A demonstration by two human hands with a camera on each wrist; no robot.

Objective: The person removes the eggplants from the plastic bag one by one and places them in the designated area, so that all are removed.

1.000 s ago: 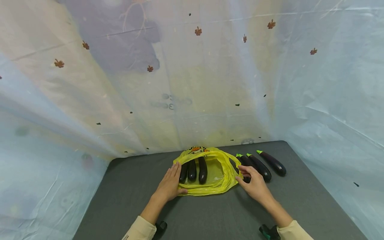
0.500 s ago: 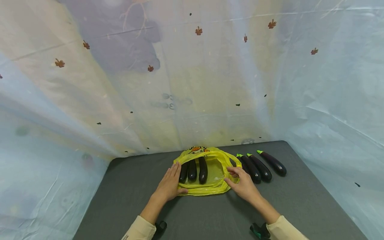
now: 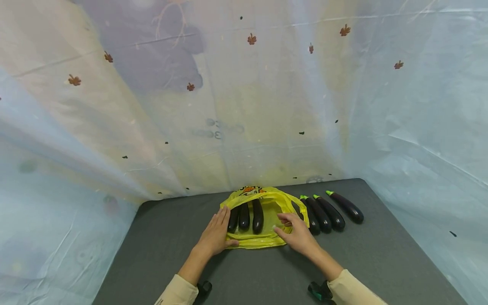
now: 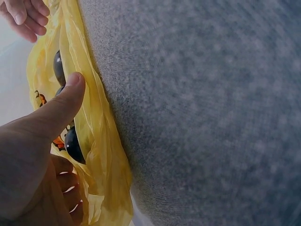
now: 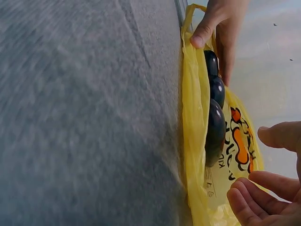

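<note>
A yellow plastic bag (image 3: 249, 241) lies on the table with its mouth spread toward me. Inside, at its left, three dark eggplants (image 3: 258, 217) lie side by side. My left hand (image 3: 215, 231) rests along the bag's left edge, fingers straight, with the thumb (image 4: 70, 96) over the front rim. At the right part of the mouth is my right hand (image 3: 299, 237). Its thumb and loosely bent fingers (image 5: 277, 186) stand apart with nothing between them in the right wrist view. Right of the bag, several more eggplants (image 3: 331, 214) lie in a row, one partly behind the bag's handle.
The grey table (image 3: 171, 228) has its back edge against a hanging plastic sheet (image 3: 244, 106) with leaf prints. Similar sheeting stands to both sides. A dark band (image 3: 320, 292) sits at my right wrist.
My right hand has moved left, from the bag's right rim to across its mouth. The eggplants near that rim are more exposed now. My left hand has stayed in place.
</note>
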